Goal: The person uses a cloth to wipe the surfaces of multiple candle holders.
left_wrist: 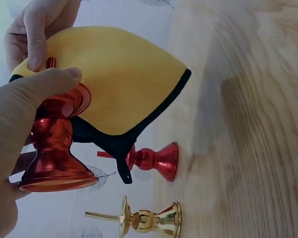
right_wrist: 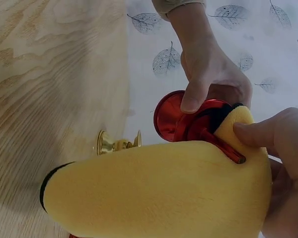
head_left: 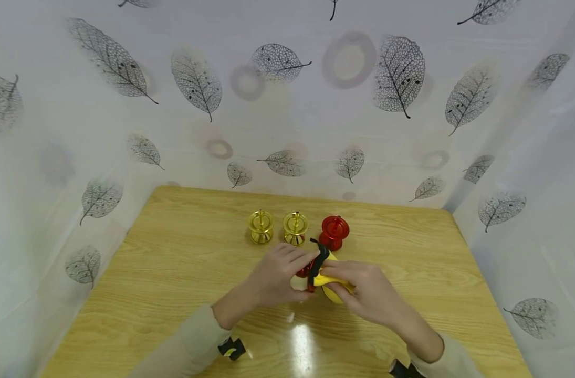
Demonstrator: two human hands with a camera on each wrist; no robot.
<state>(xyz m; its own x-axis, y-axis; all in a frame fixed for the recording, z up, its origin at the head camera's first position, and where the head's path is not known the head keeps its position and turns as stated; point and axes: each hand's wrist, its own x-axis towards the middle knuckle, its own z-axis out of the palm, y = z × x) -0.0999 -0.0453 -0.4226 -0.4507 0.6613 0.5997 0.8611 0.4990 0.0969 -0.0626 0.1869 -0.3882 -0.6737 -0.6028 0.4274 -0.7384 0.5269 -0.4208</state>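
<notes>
My left hand [head_left: 278, 275] grips a red metallic candle holder [left_wrist: 52, 139] with a flared base, tilted on its side in the head view. Its thumb lies across the holder near the dish, as the left wrist view shows. My right hand [head_left: 369, 289] pinches a yellow cloth [right_wrist: 154, 193] with black edging and a small hanging loop. In the right wrist view the cloth lies beside the holder's dish and thin spike, partly covering the dish. Its free part hangs down between the hands and the table.
Two gold candle holders [head_left: 261, 228] and a second red candle holder [head_left: 334, 231] stand upright in a row beyond my hands. They are on a wooden table [head_left: 192, 252]. A white leaf-printed sheet [head_left: 287, 115] hangs behind the table and along both sides.
</notes>
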